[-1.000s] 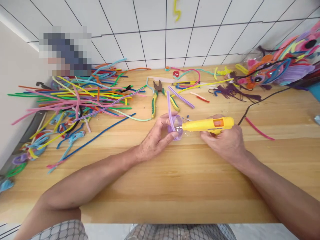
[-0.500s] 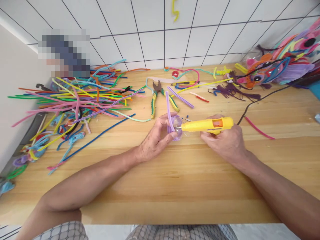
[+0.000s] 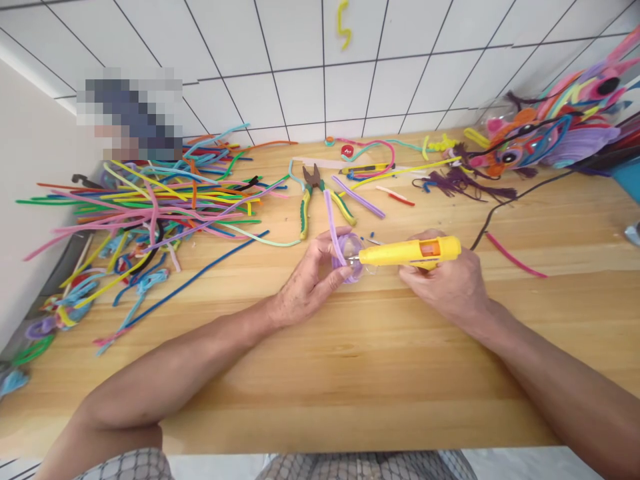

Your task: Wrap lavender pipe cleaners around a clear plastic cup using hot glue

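Observation:
My left hand [image 3: 313, 277] is closed around a small rounded clear piece wrapped with purple pipe cleaner [image 3: 355, 272]. One loose length of the purple pipe cleaner [image 3: 331, 217] sticks up past my fingers, away from me. In my right hand [image 3: 450, 280] is a yellow hot glue gun [image 3: 400, 253], its nozzle pointing left. The metal tip meets or nearly meets the purple piece; actual contact is too small to make out. Thin clear strands, perhaps glue, hang just below the nozzle. Beyond my left hand lie pliers [image 3: 313, 179] with green and yellow handles.
A big pile of coloured pipe cleaners [image 3: 165, 200] covers the left side. Finished-looking colourful figures [image 3: 530, 150] stand at the back right. A black cord [image 3: 493, 213] runs from the glue gun. A yellow cutter [image 3: 367, 169] and purple pipe cleaner pieces [image 3: 359, 197] lie near the tiled wall.
The camera view has shifted slightly. Both hands, the purple piece and the glue gun keep nearly the same positions relative to each other.

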Available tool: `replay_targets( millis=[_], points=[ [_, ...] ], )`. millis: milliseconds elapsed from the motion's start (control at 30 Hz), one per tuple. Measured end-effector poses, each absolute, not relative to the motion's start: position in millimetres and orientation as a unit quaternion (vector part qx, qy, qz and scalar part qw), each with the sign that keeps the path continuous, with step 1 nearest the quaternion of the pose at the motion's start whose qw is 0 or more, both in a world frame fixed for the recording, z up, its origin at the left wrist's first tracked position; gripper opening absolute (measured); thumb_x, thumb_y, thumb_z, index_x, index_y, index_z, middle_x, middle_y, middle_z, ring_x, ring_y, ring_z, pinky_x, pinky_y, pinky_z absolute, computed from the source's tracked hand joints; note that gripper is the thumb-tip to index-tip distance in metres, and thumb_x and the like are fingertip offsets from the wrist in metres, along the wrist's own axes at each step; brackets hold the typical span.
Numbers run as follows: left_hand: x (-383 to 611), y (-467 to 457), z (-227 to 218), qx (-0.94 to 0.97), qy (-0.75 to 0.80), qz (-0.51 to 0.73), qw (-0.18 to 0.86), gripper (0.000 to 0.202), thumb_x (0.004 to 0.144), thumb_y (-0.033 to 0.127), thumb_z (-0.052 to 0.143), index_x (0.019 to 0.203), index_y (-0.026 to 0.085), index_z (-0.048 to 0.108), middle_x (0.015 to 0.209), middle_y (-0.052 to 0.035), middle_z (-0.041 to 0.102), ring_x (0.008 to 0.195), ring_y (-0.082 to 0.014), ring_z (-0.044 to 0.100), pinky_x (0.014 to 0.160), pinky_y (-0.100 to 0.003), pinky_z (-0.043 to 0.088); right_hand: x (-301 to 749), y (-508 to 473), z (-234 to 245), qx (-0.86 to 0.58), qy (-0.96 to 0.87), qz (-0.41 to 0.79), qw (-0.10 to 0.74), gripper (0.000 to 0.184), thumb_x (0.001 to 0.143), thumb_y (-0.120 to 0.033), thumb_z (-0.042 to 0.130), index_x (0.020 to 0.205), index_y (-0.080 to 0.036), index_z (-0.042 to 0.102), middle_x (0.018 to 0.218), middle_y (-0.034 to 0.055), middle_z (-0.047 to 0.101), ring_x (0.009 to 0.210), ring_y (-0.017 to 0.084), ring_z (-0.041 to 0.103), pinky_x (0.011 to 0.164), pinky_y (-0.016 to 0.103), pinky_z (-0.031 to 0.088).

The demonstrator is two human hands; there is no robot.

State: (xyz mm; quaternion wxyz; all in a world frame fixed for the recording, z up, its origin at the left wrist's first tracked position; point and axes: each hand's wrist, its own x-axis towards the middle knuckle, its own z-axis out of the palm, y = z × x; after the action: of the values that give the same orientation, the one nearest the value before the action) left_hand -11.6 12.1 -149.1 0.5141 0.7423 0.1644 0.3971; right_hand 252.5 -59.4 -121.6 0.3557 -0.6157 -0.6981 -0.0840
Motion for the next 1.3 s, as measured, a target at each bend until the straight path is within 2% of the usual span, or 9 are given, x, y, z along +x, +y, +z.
replay_targets(
  millis=[233,533,767,1033,1167,1300],
  points=[
    [-11.1,10.0,-146.8,0.737,0.173,0.392,0.523,0.028,0.109,0.022,0.066,0.133,0.030,0.053,0.171,-0.0115,0.046,0.153,-0.0266,0.056,0.122,-0.055,0.055,251.6,-59.5,-120.1,-0.617,-0.695,-0.078,0.361,0.021,0.072,-0.021,0.059,0.092,-0.026,0.065,0.078,0.0035,0.078,0.066,0.025,0.074,0.063,0.034,0.060],
    [-10.7,10.9,-148.9,0.739,0.169,0.396,0.518,0.026,0.110,0.028,0.066,0.133,0.030,0.052,0.170,-0.0127,0.047,0.154,-0.0272,0.055,0.124,-0.057,0.054,250.3,-59.2,-114.7,-0.683,-0.658,-0.025,0.318,0.016,0.069,-0.025,0.060,0.085,-0.028,0.061,0.073,0.0041,0.074,0.067,0.027,0.072,0.066,0.037,0.059],
    [-11.2,10.3,-145.0,0.739,0.179,0.390,0.519,0.026,0.110,0.030,0.067,0.132,0.030,0.053,0.170,-0.0124,0.048,0.156,-0.0271,0.053,0.129,-0.058,0.049,250.1,-58.7,-114.1,-0.681,-0.656,-0.025,0.326,0.014,0.070,-0.026,0.060,0.084,-0.029,0.059,0.073,0.0043,0.074,0.067,0.027,0.071,0.066,0.038,0.059],
    [-11.1,10.3,-143.3,0.748,0.175,0.384,0.513,0.024,0.110,0.028,0.066,0.130,0.029,0.051,0.169,-0.0136,0.048,0.155,-0.0278,0.055,0.128,-0.059,0.050,248.5,-58.8,-114.6,-0.687,-0.642,-0.019,0.339,0.014,0.068,-0.024,0.059,0.079,-0.030,0.053,0.069,0.0033,0.071,0.066,0.026,0.070,0.063,0.036,0.056],
    [-10.6,11.4,-145.3,0.750,0.170,0.387,0.509,0.025,0.110,0.028,0.065,0.130,0.029,0.050,0.169,-0.0143,0.048,0.156,-0.0279,0.054,0.126,-0.059,0.051,249.2,-58.3,-115.9,-0.690,-0.638,-0.007,0.343,0.015,0.069,-0.025,0.060,0.083,-0.030,0.054,0.072,0.0032,0.072,0.068,0.026,0.071,0.064,0.036,0.056],
    [-9.9,12.3,-144.7,0.752,0.165,0.387,0.507,0.023,0.111,0.028,0.064,0.127,0.028,0.049,0.167,-0.0152,0.048,0.159,-0.0294,0.052,0.129,-0.063,0.046,250.4,-58.3,-115.7,-0.688,-0.632,0.000,0.357,0.017,0.072,-0.027,0.061,0.089,-0.029,0.057,0.076,0.0034,0.073,0.071,0.027,0.072,0.066,0.037,0.056]
  ],
)
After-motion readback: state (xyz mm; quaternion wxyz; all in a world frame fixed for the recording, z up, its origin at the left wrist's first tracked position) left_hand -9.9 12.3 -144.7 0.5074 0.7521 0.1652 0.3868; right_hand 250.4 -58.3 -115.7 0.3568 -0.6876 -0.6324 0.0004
